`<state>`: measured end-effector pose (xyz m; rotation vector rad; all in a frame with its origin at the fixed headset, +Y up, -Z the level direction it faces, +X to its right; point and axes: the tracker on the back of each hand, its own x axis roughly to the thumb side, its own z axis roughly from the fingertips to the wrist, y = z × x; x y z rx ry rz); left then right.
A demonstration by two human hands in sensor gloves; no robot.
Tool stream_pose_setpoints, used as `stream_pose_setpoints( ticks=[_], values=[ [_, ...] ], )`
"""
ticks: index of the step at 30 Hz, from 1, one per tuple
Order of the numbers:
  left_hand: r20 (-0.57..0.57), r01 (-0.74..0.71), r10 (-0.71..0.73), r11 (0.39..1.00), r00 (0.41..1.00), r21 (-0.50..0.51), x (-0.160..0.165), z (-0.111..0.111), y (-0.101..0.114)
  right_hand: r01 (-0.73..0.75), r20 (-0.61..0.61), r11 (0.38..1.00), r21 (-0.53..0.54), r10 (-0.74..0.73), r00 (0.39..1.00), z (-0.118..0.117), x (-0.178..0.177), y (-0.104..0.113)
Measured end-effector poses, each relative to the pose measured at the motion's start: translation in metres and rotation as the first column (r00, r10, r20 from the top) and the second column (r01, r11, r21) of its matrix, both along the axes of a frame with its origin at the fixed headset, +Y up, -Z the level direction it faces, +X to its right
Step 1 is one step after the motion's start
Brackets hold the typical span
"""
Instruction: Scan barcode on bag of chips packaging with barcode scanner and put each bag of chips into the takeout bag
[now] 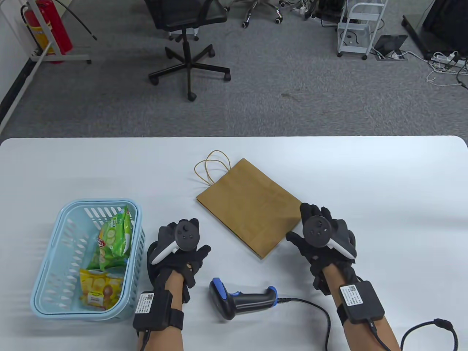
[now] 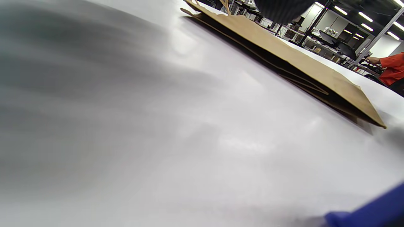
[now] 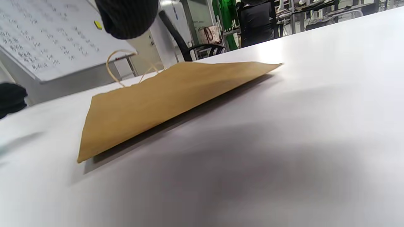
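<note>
Inside the light blue basket (image 1: 47,252), at the near left of the white table (image 1: 384,204), two bags of chips are seen: a green bag (image 1: 114,236) toward the far end and a yellow bag (image 1: 99,289) toward the near end, the two overlapping slightly. The brown paper takeout bag (image 1: 248,204) is laid flat near the middle of the table, well apart from the basket, its handles (image 1: 214,166) pointing to the far left. The barcode scanner (image 1: 243,298) is found lying on its side close to the near edge, between the two forearms, with its cable (image 1: 321,314) trailing off to the right.

The left hand (image 1: 179,252) is held palm down just right of the basket and just beyond the scanner's head; its fingers are loosely spread and nothing is grasped. The right hand (image 1: 321,241) is placed beside the takeout bag's near right corner, fingers relaxed and empty; whether the fingertips touch the paper cannot be told, since the tracker covers them. In the right wrist view the takeout bag (image 3: 164,101) is shown flat on the table, a gloved fingertip (image 3: 126,17) hanging above it.
</note>
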<state>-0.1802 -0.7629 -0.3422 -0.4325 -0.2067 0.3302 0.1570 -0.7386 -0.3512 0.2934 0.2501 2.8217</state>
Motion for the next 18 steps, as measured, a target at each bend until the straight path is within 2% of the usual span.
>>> stream_pose_setpoints(
  ticks=[5,10,15,18],
  values=[
    [0.021,0.003,-0.002,1.000,1.000,-0.019,0.004,-0.001,-0.002,-0.073,-0.056,0.996,-0.056,0.070,0.996,-0.018,-0.055,-0.006],
    [-0.004,-0.027,0.027,0.999,1.000,-0.047,0.001,-0.003,-0.007,-0.130,-0.112,0.981,-0.145,0.114,0.987,-0.031,-0.099,-0.027],
    [-0.016,-0.048,0.048,0.997,0.999,-0.052,-0.002,-0.005,-0.008,-0.207,-0.128,0.957,-0.202,0.183,0.975,-0.035,-0.116,-0.040],
    [-0.022,-0.052,0.051,0.997,0.998,-0.062,-0.004,-0.005,-0.010,-0.214,-0.112,0.958,-0.192,0.195,0.974,-0.035,-0.119,-0.043]
  ],
)
